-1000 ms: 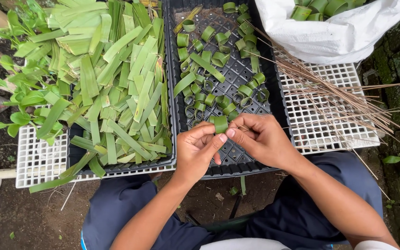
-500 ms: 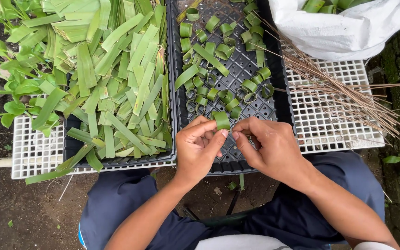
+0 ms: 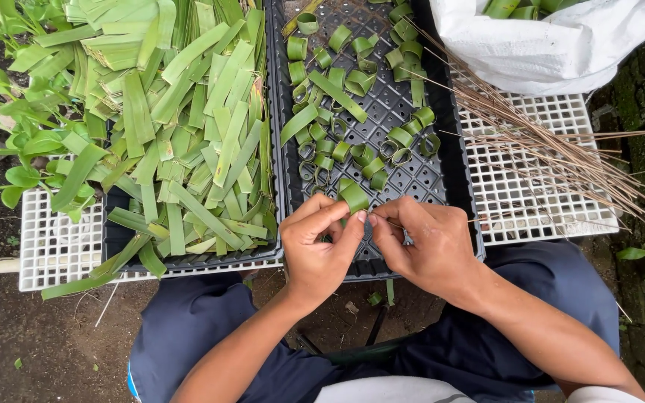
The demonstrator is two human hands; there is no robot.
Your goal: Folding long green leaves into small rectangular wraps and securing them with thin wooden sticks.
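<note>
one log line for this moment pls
left hand: pinching leaf ring | right hand: at ring with thin stick | below: black tray of rings

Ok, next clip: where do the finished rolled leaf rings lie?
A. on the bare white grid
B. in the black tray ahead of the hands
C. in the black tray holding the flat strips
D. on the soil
B: the rolled leaf rings lie scattered in the right black tray, just beyond both hands.

Bare mesh of the black tray (image 3: 412, 173) lies open just ahead of the hands. Leaf rings (image 3: 337, 149) crowd its far part, leaf strips (image 3: 188, 134) fill the left, thin sticks (image 3: 554, 149) cross the right grid.
</note>
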